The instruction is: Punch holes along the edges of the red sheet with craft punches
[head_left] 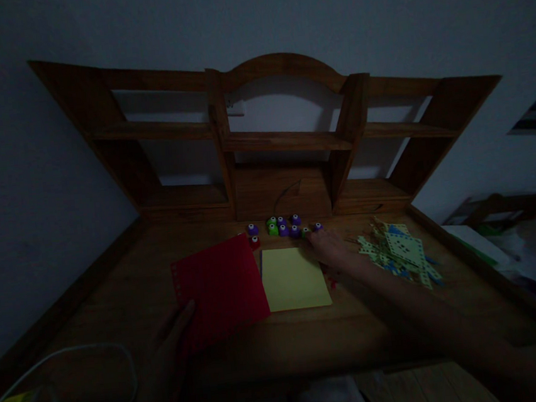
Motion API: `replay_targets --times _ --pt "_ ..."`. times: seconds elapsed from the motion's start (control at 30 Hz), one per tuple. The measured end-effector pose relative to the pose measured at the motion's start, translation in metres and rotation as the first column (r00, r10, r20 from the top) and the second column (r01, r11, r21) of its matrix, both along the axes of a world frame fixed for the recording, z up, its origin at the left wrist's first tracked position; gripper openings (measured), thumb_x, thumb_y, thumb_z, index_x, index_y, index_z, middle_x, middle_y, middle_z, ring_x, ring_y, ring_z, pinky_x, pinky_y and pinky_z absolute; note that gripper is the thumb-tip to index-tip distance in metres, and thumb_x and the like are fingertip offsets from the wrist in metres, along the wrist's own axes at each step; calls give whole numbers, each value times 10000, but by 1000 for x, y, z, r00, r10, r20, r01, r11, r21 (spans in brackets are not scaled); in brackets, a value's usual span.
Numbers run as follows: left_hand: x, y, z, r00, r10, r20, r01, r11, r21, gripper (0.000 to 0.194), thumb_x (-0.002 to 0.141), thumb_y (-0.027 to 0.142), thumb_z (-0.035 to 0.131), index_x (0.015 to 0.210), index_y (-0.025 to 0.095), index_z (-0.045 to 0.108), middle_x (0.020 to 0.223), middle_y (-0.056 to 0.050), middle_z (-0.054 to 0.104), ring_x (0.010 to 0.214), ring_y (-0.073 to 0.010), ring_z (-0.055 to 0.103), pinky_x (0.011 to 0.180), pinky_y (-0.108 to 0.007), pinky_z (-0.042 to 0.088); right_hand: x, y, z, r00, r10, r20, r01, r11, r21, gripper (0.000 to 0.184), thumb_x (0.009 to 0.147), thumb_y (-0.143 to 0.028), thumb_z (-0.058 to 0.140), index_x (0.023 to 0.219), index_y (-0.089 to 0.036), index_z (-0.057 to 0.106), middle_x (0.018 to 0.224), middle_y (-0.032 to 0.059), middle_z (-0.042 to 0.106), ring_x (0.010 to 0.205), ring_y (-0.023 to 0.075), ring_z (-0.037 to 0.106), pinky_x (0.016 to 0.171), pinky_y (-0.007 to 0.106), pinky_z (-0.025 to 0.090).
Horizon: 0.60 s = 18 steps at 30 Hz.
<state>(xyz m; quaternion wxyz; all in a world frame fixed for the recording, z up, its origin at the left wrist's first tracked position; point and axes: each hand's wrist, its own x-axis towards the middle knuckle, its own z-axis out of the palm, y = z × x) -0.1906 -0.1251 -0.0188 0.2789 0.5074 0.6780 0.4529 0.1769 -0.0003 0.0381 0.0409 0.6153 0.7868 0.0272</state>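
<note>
Wooden desk (pixel 114 279) and hutch (pixel 288 183) are backed by dim wall (pixel 184 19); red sheet (pixel 220 291) is gripped by left hand (pixel 170 340); grasp of right hand (pixel 328 249) cannot be told.

Your view is dim: your left hand (pixel 171 338) blends into the shadowed counter (pixel 282 348), and wide-angle distortion splays the wooden hutch (pixel 285 140).

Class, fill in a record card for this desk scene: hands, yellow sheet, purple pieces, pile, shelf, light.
Left hand: holds a red sheet
Right hand: at a green piece; contact unclear
Yellow sheet: on the desk, right of the red sheet
Purple pieces: several, in front of the shelf
Pile: pale perforated pieces, some blue, toward the right
Shelf: wooden, at the back
Light: dim
</note>
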Motion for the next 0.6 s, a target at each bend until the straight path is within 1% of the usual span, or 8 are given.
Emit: replay_targets --times 0.07,0.13,0.23,0.3,0.4,0.47,0.53,0.6 --pt "2 -1 4 999 15 38 -14 1000 -11 472 616 294 625 1069 192 713 1385 -63 504 1316 -371 390 1117 -521 298 -2 -1 2 1000 -2 -16 2 1000 0 369 981 -356 360 1019 -139 656 995 132 671 891 240 621 762 305 417" --pt "8 -1 13 995 49 91 -45 998 -46 433 660 303 611 1065 187 709 1338 -72 543 1302 -360 413 1083 -515 359 -4 -2 3 999 6 -32 -6 1000 6 373 976 -369 369 996 -140 662 972 130 677 872 237 623 749 302 416" --pt "17 -2 26 980 109 167 -92 990 -108 375 712 309 590 1041 174 709 1335 -83 540 1284 -348 441 1065 -506 388 -5 -2 4 999 8 -51 -9 1000 -4 337 968 -336 388 988 -140 662 970 126 679 865 227 623 744 290 411" --pt "19 -2 30 972 142 185 -122 986 -118 340 712 301 597 1004 172 715 1281 -88 579 1280 -347 446 1069 -510 385 -6 -3 4 998 2 -57 -2 1000 -6 313 962 -313 397 998 -142 657 985 124 678 870 225 624 741 285 408" --pt "16 -3 26 988 115 104 -109 992 -67 352 658 268 633 989 186 720 1208 -81 623 1301 -368 413 1112 -545 302 -5 -6 7 997 -28 -67 28 1000 0 326 974 -317 374 1067 -154 642 1012 126 677 881 229 630 736 285 406" --pt "12 -3 19 997 71 43 -70 997 -28 405 610 242 645 1005 194 723 1259 -72 597 1320 -391 379 1141 -563 221 -4 -12 12 994 -63 -85 65 998 27 353 986 -344 349 1122 -167 622 1033 129 674 892 227 634 737 281 402" --pt "8 -2 13 998 52 29 -52 999 -11 426 592 241 644 1008 197 724 1308 -68 565 1323 -398 371 1147 -559 205 -2 -22 19 989 -100 -105 107 992 62 371 989 -381 341 1130 -177 617 1026 128 677 880 222 639 725 275 394" --pt "6 -1 8 998 43 42 -43 999 4 411 607 263 635 1003 197 722 1330 -67 548 1316 -382 389 1142 -538 245 2 -35 25 983 -119 -141 131 988 76 378 989 -398 334 1105 -189 628 978 115 689 836 212 644 691 267 382"
